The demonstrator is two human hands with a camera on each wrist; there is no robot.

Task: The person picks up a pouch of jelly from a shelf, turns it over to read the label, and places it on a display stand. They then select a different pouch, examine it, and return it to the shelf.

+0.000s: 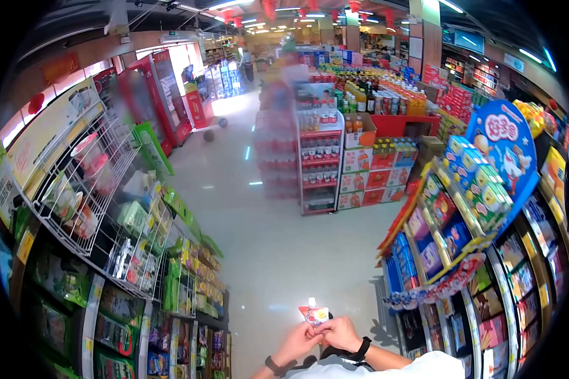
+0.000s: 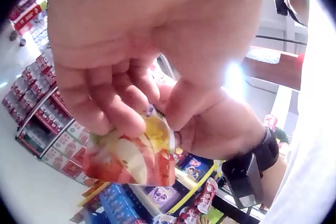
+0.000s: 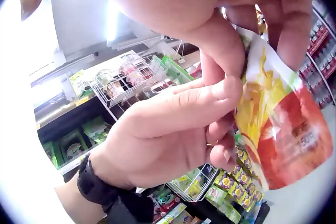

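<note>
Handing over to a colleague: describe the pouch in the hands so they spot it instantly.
From the pale aisle floor between the snack shelves, drop to the bottom centre of the head view, where the left hand and right hand meet. They pinch a small red-and-yellow soft plastic pouch with a white cap, the only product held off the shelves.

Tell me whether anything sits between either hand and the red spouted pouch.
Nothing visible does. The left hand and the right hand both pinch the pouch directly by its lower part, fingers on its surface, with its cap pointing up. The display rack to the right stands apart from it.
</note>
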